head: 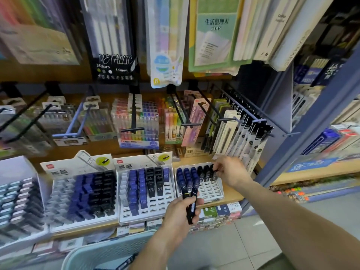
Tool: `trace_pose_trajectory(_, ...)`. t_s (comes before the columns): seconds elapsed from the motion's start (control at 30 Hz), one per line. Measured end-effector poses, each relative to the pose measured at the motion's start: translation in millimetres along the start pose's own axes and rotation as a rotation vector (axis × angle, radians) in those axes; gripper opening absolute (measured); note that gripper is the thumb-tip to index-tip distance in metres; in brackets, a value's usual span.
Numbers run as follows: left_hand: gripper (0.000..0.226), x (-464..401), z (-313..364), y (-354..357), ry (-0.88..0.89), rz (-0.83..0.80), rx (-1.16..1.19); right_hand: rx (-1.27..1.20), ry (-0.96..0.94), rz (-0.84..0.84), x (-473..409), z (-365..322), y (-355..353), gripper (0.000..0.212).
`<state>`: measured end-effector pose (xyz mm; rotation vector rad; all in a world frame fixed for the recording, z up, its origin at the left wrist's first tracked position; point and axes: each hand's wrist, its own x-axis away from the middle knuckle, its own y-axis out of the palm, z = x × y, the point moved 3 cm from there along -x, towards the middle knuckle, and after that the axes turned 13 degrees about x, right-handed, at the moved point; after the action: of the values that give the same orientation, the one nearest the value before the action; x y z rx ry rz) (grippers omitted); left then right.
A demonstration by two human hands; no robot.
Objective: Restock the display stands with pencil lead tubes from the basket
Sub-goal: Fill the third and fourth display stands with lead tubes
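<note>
Fingers of the right hand [230,172] pinch what looks like a black lead tube [213,171] at the back row of the rightmost display stand [214,191]. The left hand [180,212] grips spare tubes [190,201] above the pale basket [101,252].

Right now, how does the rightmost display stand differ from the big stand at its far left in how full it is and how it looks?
The rightmost stand has tubes only in its back rows, with the front slots bare; the big stand looks filled front to back. The big stand carries a tall printed header card; the rightmost stand shows none. The right hand touches tubes only in the rightmost stand. Both are white and hold blue and black tubes.
</note>
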<state>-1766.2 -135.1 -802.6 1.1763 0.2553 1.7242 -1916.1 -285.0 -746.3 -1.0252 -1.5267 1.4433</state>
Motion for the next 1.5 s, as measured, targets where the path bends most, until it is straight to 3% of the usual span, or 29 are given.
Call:
trace_pose_trajectory(0.2,0.022,7,2,2,0.023,-0.005,-0.064,-0.104,0.073,0.026,-5,0,6,0.022)
trace_pose_trajectory(0.5,0.019,13,6,4,0.033,-0.018,-0.092,-0.009,0.094,0.033,-7,-6,8,0.023)
trace_pose_trajectory(0.67,0.017,14,7,3,0.056,-0.039,-0.09,-0.075,0.11,0.038,-6,-1,5,0.025)
trace_pose_trajectory(0.83,0.015,14,4,2,0.066,-0.052,-0.132,-0.063,0.167,-0.016,-7,0,10,0.011)
trace_pose_trajectory(1.03,0.019,13,5,-3,0.1,-0.076,-0.159,-0.006,0.122,-0.006,-4,-6,-6,0.02)
trace_pose_trajectory(1.1,0.02,11,5,-5,0.104,-0.078,-0.15,-0.14,0.082,0.009,0,-17,-17,0.011)
trace_pose_trajectory(1.17,0.02,9,3,-6,0.105,-0.077,-0.145,-0.484,0.033,-0.184,10,-32,-22,0.004)
trace_pose_trajectory(1.2,0.02,8,2,-6,0.106,-0.08,-0.15,-0.633,0.009,-0.313,15,-40,-24,0.012)
trace_pose_trajectory(1.27,0.021,8,-2,-5,0.103,-0.086,-0.155,-0.711,-0.079,-0.448,23,-48,-25,0.022)
trace_pose_trajectory(1.43,0.024,11,-5,1,0.077,-0.074,-0.134,-0.744,-0.078,-0.381,21,-42,-31,0.022)
trace_pose_trajectory(1.5,0.024,7,-4,-3,0.076,-0.015,-0.177,-0.752,-0.031,-0.28,15,-31,-35,0.019)
